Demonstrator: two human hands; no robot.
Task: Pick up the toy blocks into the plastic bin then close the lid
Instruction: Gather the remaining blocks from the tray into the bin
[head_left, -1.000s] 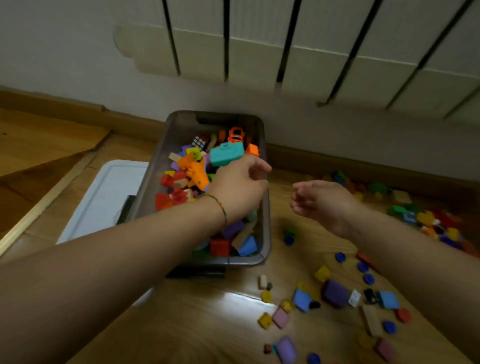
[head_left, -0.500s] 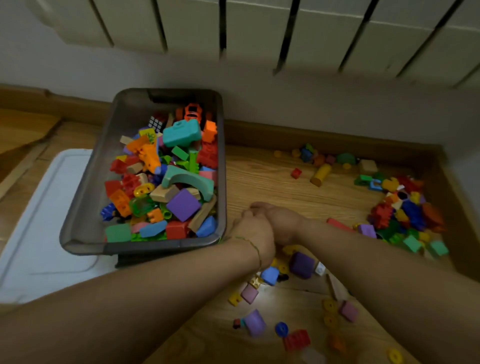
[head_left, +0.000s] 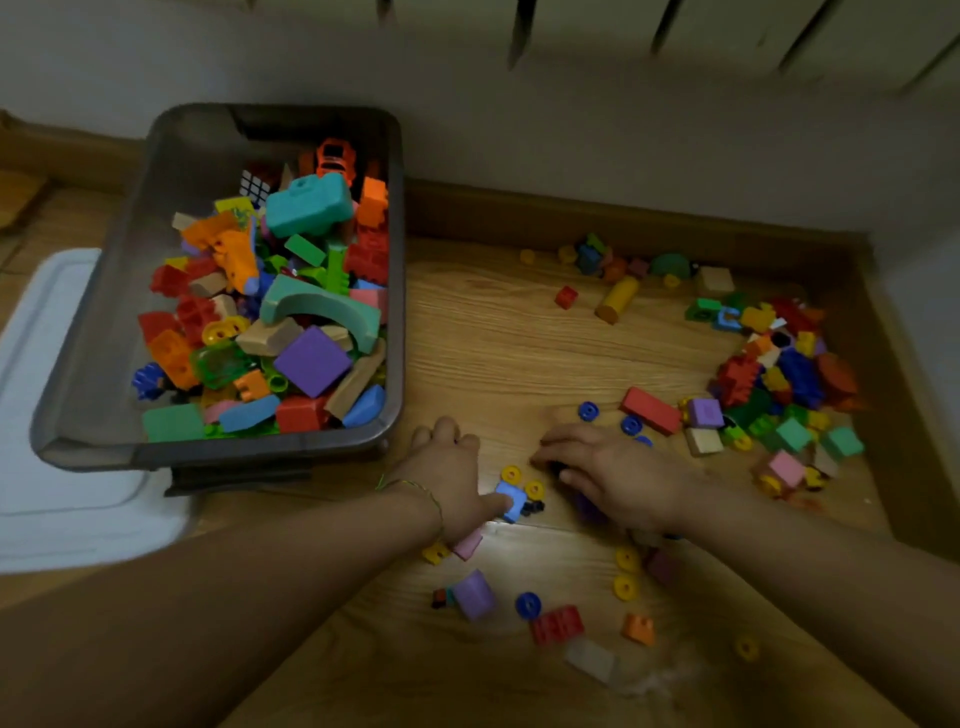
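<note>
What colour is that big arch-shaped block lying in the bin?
Teal green; the arch block shows best in the head view, inside the bin.

The grey translucent plastic bin (head_left: 93, 395) stands on the wooden floor (head_left: 493, 338) at left, holding mixed plastic toy blocks (head_left: 311, 358). The white plastic lid (head_left: 52, 415) lies left of it. Just right of its near corner the left hand (head_left: 452, 478) and right hand (head_left: 618, 478) lie on the floor, a small blue square block (head_left: 511, 500) between them. A loose block pile (head_left: 779, 374) fills the right corner.
</note>
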